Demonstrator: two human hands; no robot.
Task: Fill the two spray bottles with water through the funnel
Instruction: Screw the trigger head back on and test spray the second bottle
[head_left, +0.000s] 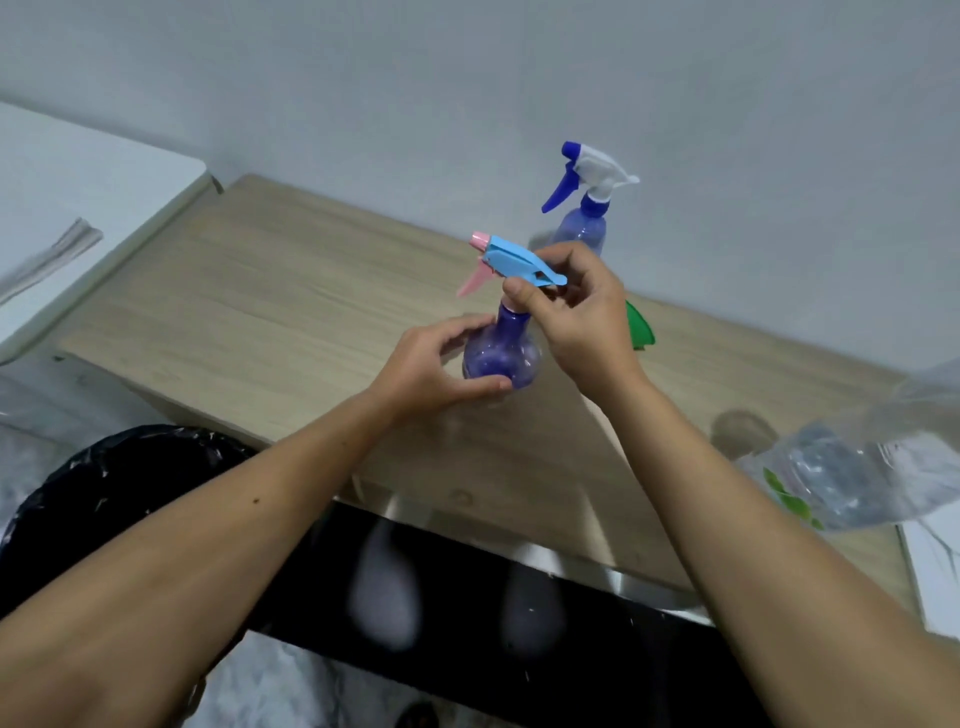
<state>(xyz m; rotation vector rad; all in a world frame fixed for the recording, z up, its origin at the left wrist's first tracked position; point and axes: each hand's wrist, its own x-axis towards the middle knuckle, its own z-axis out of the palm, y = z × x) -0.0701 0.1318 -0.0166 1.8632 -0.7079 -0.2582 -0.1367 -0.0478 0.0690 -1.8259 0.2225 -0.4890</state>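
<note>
The round purple plastic spray bottle (501, 358), above the pale wooden table (291, 296), is gripped by the left hand (431, 366); its blue-and-pink trigger head (511, 265) is pinched by the right hand (576, 312). The body should be kept upright while the collar is turned.

black bin bag (104, 499) at lower left of the frame. white surface (78, 192) at upper left, beside the wooden table (270, 291). grey wall (467, 78) across the top.
</note>
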